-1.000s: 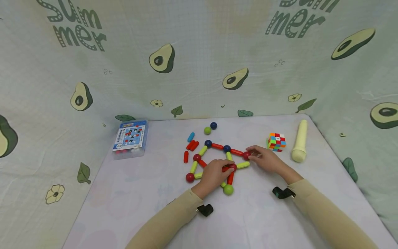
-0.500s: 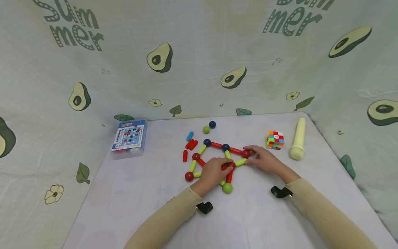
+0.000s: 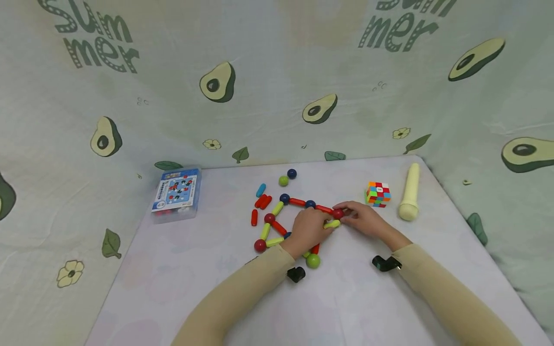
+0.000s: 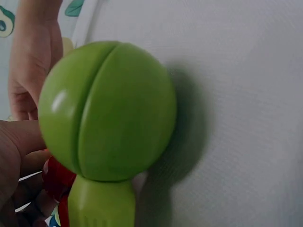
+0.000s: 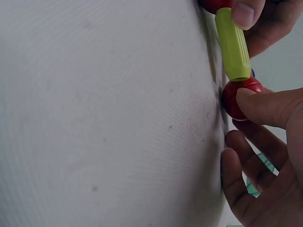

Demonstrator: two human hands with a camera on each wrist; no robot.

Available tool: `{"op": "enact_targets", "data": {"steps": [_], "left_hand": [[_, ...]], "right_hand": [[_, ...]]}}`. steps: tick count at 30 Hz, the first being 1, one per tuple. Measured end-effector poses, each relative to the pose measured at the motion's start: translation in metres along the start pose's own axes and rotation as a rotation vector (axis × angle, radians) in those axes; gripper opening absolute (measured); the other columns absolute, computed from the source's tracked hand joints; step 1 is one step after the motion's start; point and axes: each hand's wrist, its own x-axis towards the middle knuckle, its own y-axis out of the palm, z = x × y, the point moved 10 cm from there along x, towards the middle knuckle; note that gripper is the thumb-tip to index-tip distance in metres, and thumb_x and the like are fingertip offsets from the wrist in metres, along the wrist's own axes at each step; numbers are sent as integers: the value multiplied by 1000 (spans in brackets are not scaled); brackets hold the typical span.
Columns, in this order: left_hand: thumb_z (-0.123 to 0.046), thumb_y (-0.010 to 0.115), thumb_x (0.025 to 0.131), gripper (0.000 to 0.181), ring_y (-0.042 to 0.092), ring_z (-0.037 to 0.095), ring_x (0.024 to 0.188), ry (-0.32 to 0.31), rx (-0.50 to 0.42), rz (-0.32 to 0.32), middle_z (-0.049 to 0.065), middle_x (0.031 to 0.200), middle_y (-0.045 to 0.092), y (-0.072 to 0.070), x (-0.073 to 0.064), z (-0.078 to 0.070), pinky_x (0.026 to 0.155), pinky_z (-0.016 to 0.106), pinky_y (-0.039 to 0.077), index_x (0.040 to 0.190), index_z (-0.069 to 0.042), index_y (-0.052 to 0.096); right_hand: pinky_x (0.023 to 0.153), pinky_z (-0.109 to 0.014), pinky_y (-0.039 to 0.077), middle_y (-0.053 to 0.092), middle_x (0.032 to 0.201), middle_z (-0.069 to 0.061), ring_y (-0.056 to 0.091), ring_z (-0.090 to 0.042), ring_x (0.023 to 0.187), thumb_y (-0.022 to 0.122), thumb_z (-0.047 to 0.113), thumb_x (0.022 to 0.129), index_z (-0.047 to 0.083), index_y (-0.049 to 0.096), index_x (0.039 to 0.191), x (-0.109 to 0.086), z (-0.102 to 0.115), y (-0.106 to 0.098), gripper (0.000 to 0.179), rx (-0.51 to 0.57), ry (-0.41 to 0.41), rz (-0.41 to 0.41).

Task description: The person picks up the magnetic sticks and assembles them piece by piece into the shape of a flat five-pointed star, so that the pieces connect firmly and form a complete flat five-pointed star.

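Note:
A frame of coloured rods and balls lies on the table. My right hand [image 3: 363, 220] pinches its rightmost red ball [image 5: 232, 101] between thumb and fingers, the other fingers loosely bent. My left hand [image 3: 309, 230] reaches over the frame and pinches a yellow-green rod [image 5: 233, 45], its thumb on the rod's side. That rod's free end meets or nearly meets the red ball; I cannot tell which. Another red ball sits at its other end, partly cut off in the right wrist view. A green ball [image 4: 109, 113] fills much of the left wrist view. The left hand hides the frame's middle.
Loose red rods [image 3: 254, 217], a blue rod [image 3: 261, 190], a green ball [image 3: 283, 181] and a dark blue ball [image 3: 292, 174] lie behind the frame. A plastic box [image 3: 175, 194] stands far left. A puzzle cube [image 3: 378, 194] and a cream-coloured club-shaped object [image 3: 409, 192] are at right.
My left hand has moved right and forward, from the inner red ball to the yellow-green rod. The right hand stays at the outer red ball. The view has shifted slightly.

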Motion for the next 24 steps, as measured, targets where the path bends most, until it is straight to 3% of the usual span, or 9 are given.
{"op": "enact_targets", "data": {"steps": [5, 13, 24], "left_hand": [[-42, 77, 91, 27, 57, 12, 87, -22, 3, -15, -11, 96, 74, 4, 2, 0, 73, 24, 48, 111, -25, 80], [-40, 78, 91, 32, 57, 11, 90, -79, -41, -46, -7, 108, 71, 3, 0, 7, 74, 21, 51, 117, -21, 77], [-39, 75, 93, 31, 58, 10, 89, -4, -54, -45, -6, 106, 72, -2, -4, 5, 70, 18, 48, 117, -19, 78]], "right_hand": [[91, -44, 52, 66, 126, -6, 61, -24, 107, 69, 12, 98, 18, 64, 135, 0, -2, 1, 38, -6, 16, -6], [90, -43, 52, 66, 123, -5, 61, -23, 106, 71, 14, 97, 17, 64, 132, 2, -1, 0, 36, -14, 31, -6], [87, -40, 52, 66, 119, -4, 61, -22, 103, 73, 18, 96, 16, 64, 131, 2, 0, 2, 36, -5, 29, -2]]}}
